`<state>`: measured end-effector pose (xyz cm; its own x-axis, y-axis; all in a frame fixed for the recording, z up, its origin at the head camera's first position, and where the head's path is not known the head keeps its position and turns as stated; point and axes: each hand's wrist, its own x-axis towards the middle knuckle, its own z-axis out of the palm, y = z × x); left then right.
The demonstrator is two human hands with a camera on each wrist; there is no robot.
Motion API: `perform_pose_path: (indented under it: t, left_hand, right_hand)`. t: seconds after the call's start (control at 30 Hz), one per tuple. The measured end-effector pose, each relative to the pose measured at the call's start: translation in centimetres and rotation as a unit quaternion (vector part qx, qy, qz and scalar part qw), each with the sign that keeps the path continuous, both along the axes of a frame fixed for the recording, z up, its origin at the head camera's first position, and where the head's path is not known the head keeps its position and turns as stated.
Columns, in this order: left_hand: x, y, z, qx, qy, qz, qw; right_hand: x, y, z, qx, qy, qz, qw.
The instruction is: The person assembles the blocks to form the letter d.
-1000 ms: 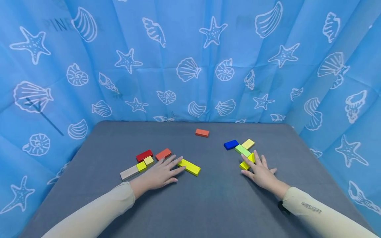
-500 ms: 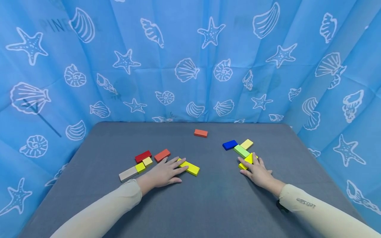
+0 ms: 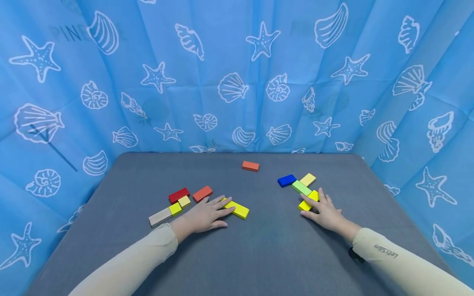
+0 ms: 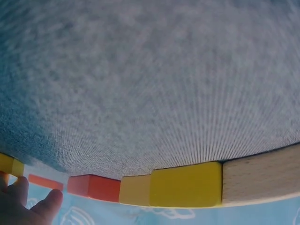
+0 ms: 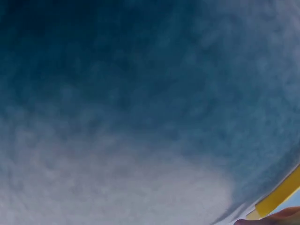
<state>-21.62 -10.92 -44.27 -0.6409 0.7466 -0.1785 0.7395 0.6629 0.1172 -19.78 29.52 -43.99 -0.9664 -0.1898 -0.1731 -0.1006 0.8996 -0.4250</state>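
In the head view my left hand (image 3: 206,215) lies palm down with fingers spread, fingertips over the left end of a long yellow block (image 3: 240,211). Just behind this hand is an orange-red block (image 3: 202,193). My right hand (image 3: 326,213) is spread over a yellow block (image 3: 305,205), with fingers lying across its right part and partly hiding it. That block's far end is close to a light green block (image 3: 301,188). The left wrist view catches only some of the left fingers (image 4: 52,202); in the right wrist view a fingertip (image 5: 276,218) shows beside a yellow block (image 5: 280,193).
Left of the left hand lie a dark red block (image 3: 179,195), a pale yellow cube (image 3: 184,201), a yellow cube (image 3: 175,208) and a plain wooden block (image 3: 160,216). A blue block (image 3: 286,180) and a pale yellow block (image 3: 308,179) adjoin the green one. Another orange block (image 3: 250,166) lies farther back.
My left hand has slid slightly right, farther over the long yellow block. My right fingers moved a little left, then back right across their yellow block. The blocks look unmoved.
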Motion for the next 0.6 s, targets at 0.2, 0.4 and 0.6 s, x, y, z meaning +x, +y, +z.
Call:
perform_pose_path:
  t: [0.2,0.4,0.6]
  left_hand:
    - [-0.1,0.0,0.0,0.001,0.001,0.000,1.0000]
    - [-0.1,0.1,0.0,-0.001,0.002,0.000,1.0000]
    - [0.0,0.1,0.0,-0.004,-0.002,0.001,1.0000]
  right_hand:
    - [-0.1,0.2,0.2,0.006,0.012,0.007,0.9999]
    - [-0.1,0.2,0.0,-0.007,0.068,0.030,0.9972]
    - [0.9,-0.4,0.4,-0.030,0.089,0.046,0.9945]
